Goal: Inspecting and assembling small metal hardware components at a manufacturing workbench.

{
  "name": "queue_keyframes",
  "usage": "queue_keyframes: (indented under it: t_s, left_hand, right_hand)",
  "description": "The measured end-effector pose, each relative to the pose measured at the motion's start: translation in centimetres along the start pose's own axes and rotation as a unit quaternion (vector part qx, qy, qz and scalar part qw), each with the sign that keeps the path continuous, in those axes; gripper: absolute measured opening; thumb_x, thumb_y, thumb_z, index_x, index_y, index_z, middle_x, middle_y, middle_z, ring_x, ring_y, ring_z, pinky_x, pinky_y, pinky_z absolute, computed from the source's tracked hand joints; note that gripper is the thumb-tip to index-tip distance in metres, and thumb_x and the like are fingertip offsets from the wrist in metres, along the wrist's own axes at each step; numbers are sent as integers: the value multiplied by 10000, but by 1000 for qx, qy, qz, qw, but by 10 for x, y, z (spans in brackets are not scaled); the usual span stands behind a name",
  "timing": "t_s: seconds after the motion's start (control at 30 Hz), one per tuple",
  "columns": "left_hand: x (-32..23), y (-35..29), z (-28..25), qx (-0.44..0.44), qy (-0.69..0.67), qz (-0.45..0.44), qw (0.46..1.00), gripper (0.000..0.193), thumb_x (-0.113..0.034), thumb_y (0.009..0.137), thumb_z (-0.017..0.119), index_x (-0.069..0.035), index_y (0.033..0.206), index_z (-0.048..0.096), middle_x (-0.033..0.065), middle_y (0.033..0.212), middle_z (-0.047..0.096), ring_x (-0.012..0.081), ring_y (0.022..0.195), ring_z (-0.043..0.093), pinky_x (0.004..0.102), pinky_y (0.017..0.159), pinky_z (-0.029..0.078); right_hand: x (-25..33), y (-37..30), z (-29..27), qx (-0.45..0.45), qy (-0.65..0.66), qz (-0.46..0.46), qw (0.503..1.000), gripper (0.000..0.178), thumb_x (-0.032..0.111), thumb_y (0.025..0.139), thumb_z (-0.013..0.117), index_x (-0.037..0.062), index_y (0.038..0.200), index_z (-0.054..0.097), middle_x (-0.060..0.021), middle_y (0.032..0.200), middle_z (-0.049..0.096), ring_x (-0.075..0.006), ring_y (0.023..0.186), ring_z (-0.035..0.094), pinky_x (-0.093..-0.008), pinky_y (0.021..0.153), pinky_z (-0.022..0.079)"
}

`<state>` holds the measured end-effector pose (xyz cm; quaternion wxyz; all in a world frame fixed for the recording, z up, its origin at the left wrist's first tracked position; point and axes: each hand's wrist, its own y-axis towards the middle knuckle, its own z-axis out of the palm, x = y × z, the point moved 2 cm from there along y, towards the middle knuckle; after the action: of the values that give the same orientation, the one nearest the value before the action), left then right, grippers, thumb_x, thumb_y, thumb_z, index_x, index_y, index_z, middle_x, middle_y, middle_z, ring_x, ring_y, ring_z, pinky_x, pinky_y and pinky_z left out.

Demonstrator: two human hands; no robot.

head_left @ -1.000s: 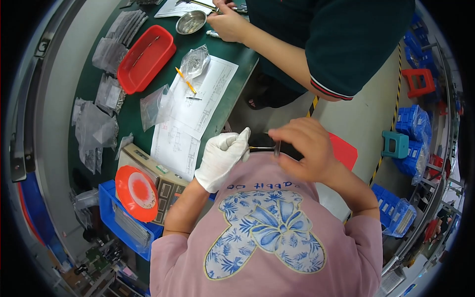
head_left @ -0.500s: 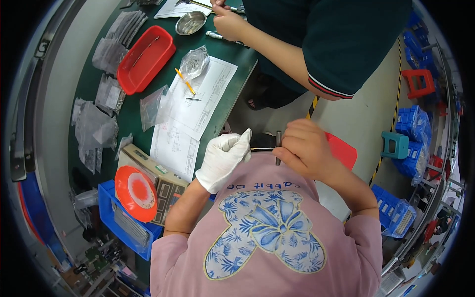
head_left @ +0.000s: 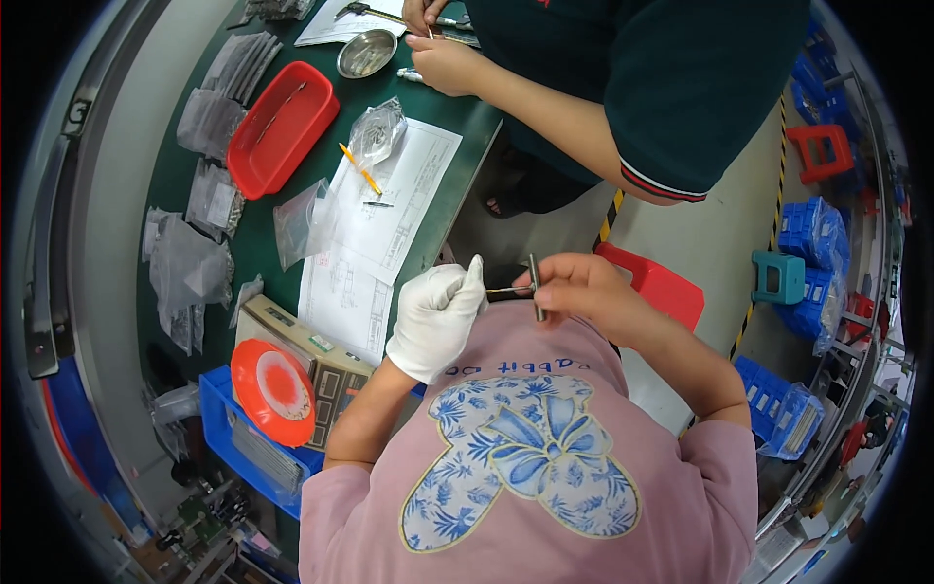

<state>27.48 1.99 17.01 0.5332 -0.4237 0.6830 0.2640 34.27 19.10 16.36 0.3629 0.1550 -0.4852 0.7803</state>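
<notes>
My left hand (head_left: 435,318), in a white glove, is closed in front of my chest with the thumb on top. What its fingers grip is hidden. My bare right hand (head_left: 590,295) is closed on a T-handle wrench (head_left: 537,288), a grey metal crossbar with a thin shaft. That shaft reaches left to the gloved fingers, and its end is out of sight there. Beside my left hand, printed drawings (head_left: 342,310) lie on the green table, with a yellow pen (head_left: 360,169) and a small thin metal piece (head_left: 378,204) on them.
A red tray (head_left: 282,131), clear bags of parts (head_left: 190,263) and a metal bowl (head_left: 367,54) lie on the table. An orange-red dish (head_left: 272,391) sits on a scale (head_left: 336,394) beside a blue bin (head_left: 219,428). A co-worker (head_left: 559,83) handles something across from me.
My right hand has shifted slightly, its fingers opening out around the T-handle. The crossbar has tilted and moved a little left. My gloved hand stays nearly in place.
</notes>
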Motion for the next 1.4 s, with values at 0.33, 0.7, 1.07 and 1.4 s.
queue_keyframes:
  t_s: [0.33,0.7,1.07,1.4]
  left_hand:
    - [3,-2,-5,-4,-156,-179,971,399,-213,894,506,-70,525,453,-42,499,427,33,472,339,207,456,278]
    - [8,-4,-2,-25,-197,-234,952,350,-231,902,477,-64,595,483,-34,529,420,34,480,341,205,454,284]
    - [29,-13,-12,146,-472,-270,827,302,-227,915,441,-45,680,495,-26,559,420,57,501,390,198,467,306]
    - [23,-19,-1,-21,-304,-181,935,178,-65,878,449,-49,701,439,-22,540,362,59,463,346,194,429,274]
  right_hand:
    - [2,4,-7,-16,-203,-150,968,146,-20,746,569,-4,886,604,-82,793,593,-128,677,570,-230,588,454]
    - [4,1,18,-116,-402,-462,782,116,15,718,626,6,832,608,-72,770,619,-135,603,605,-226,509,435]
    - [8,1,22,-105,-496,-576,642,157,5,658,617,45,809,625,-78,743,621,-214,618,597,-271,541,451]
    - [3,13,14,-95,-393,-436,804,167,4,656,629,40,819,621,-78,755,623,-197,613,595,-257,542,454]
